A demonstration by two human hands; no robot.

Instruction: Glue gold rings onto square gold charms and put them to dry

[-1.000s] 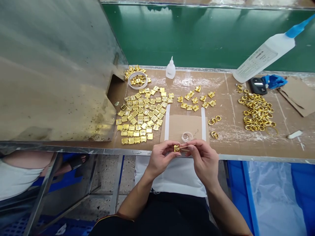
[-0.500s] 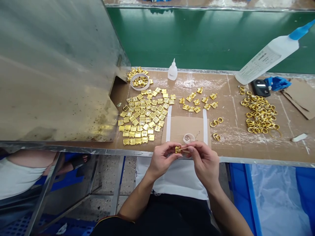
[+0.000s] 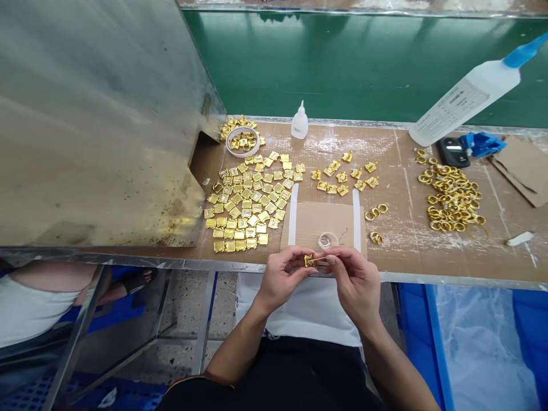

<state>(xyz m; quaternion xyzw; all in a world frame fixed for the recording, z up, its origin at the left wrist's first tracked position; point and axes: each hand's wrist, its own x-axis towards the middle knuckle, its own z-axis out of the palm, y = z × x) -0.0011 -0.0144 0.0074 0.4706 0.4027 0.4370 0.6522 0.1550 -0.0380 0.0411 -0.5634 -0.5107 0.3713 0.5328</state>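
My left hand (image 3: 280, 281) pinches a small gold-coloured metal piece (image 3: 309, 261) at the bench's front edge. In my right hand (image 3: 357, 282) is a thin wooden stick (image 3: 321, 258), its tip at the gold piece. Just beyond my fingers, a small clear round dish (image 3: 327, 240) sits on a cardboard pad (image 3: 325, 217) between two white tape strips. Rows of flat gold plates (image 3: 246, 200) lie to the left. Behind the pad are several gold pieces (image 3: 341, 177) like the held one. A few gold rings (image 3: 375, 212) lie right of the pad.
A big metal box (image 3: 94, 125) fills the left side. At the back stand a small white bottle (image 3: 299, 123) and a large blue-tipped bottle (image 3: 466, 103). A tape roll (image 3: 242, 141) lies on gold parts. Many gold rings (image 3: 454, 200) are heaped right, near a black device (image 3: 454, 152).
Almost nothing differs. Both hands stay at the same spot with the gold piece and the stick; the whole view has shifted very slightly.
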